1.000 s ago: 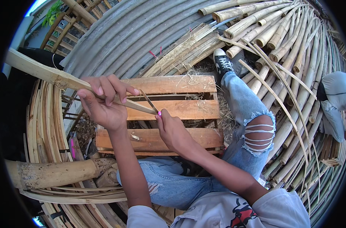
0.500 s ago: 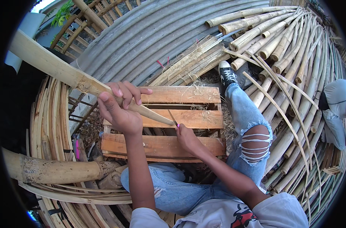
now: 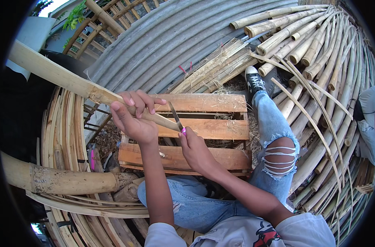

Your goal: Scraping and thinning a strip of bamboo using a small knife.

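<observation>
A long split bamboo strip [image 3: 57,73] slants from the upper left down toward the middle of the wooden slatted crate top [image 3: 220,128]. My left hand [image 3: 140,117] grips it from below near its lower end, the index finger stretched along it. In my right hand [image 3: 195,150] is a knife [image 3: 175,114], closed in the fist with a bit of pink handle showing. Its thin blade points up and lies across the strip's lower end, just right of my left fingertips. The very tip of the strip is hidden behind the blade and my right hand.
Bamboo poles [image 3: 315,61] are piled on the right, with loose curved strips over them. Corrugated sheeting [image 3: 154,45] lies behind. Split strips [image 3: 59,127] and a thick bamboo pole [image 3: 72,180] are on the left. My leg [image 3: 269,119] stretches along the crate's right side.
My right hand has moved the knife left and slightly up along the strip, closer to my left fingers. The blade now crosses the strip. My left hand keeps its hold; the view has shifted slightly.
</observation>
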A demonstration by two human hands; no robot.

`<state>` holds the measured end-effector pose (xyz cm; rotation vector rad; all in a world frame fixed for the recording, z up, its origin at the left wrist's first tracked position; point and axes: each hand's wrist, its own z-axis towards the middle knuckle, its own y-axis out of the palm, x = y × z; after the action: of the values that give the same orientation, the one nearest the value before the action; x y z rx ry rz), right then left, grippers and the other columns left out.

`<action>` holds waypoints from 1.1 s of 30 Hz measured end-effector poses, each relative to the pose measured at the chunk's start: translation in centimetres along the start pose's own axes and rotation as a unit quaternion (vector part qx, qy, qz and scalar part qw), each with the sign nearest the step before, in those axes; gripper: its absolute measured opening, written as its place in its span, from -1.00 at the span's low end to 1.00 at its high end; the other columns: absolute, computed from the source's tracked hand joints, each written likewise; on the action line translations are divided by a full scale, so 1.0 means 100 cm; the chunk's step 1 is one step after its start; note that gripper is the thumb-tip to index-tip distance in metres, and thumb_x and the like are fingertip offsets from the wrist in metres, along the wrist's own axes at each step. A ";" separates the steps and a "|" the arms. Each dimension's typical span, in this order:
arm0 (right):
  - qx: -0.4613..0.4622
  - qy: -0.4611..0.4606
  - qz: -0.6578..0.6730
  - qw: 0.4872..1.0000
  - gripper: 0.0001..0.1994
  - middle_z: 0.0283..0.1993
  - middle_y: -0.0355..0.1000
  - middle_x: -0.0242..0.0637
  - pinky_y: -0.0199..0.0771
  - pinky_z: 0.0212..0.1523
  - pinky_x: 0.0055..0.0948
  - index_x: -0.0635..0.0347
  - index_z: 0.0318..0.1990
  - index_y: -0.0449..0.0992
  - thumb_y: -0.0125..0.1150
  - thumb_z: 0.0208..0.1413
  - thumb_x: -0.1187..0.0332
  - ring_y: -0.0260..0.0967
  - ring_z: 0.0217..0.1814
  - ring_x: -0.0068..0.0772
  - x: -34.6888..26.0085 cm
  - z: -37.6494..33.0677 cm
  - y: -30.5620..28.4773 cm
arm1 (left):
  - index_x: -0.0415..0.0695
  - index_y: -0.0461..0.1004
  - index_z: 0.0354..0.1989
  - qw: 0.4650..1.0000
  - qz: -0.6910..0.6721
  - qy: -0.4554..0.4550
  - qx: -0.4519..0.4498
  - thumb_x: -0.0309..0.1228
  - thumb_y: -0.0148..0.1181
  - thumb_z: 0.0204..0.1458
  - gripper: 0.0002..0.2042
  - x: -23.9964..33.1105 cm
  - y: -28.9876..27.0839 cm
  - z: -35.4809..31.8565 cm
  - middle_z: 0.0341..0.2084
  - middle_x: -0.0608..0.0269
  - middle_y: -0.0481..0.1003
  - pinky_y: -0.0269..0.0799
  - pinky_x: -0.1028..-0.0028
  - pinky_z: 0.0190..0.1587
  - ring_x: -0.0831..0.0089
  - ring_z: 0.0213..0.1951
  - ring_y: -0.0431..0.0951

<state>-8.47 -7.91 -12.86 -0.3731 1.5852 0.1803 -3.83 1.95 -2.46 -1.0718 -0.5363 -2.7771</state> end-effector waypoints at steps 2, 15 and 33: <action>0.015 0.005 -0.015 1.000 -0.73 -0.56 0.28 0.16 0.18 -0.42 -0.06 0.38 -0.35 0.21 -0.22 0.24 0.29 0.25 -0.45 0.25 0.017 0.004 0.003 | -0.08 0.15 -0.49 1.000 -0.004 0.001 0.004 -0.02 -0.25 0.19 -0.61 -0.002 -0.002 0.000 -0.81 0.41 -0.01 0.43 0.39 -0.62 0.56 -0.76 0.08; 0.013 0.016 -0.105 0.994 -0.78 -0.54 0.32 0.31 0.30 -0.39 0.10 0.43 -0.28 0.22 -0.21 0.20 0.37 0.30 -0.40 0.36 0.065 0.009 0.002 | -0.07 0.18 -0.49 0.999 -0.022 0.012 0.033 -0.01 -0.29 0.20 -0.61 -0.001 -0.026 0.003 -0.82 0.41 -0.02 0.38 0.37 -0.66 0.56 -0.78 0.07; -0.019 0.053 -0.009 0.998 -0.75 -0.51 0.28 0.29 0.16 -0.39 0.06 0.44 -0.30 0.18 -0.22 0.23 0.33 0.23 -0.39 0.35 0.046 -0.012 0.002 | 0.01 0.13 -0.53 1.000 0.005 0.020 0.015 0.00 -0.24 0.18 -0.63 0.007 -0.016 -0.004 -0.81 0.46 -0.05 0.12 0.57 -0.64 0.60 -0.73 -0.01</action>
<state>-9.68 -8.73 -17.33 -0.4324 1.6838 0.1802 -5.00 3.29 -2.71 -1.0082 -0.5646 -2.7654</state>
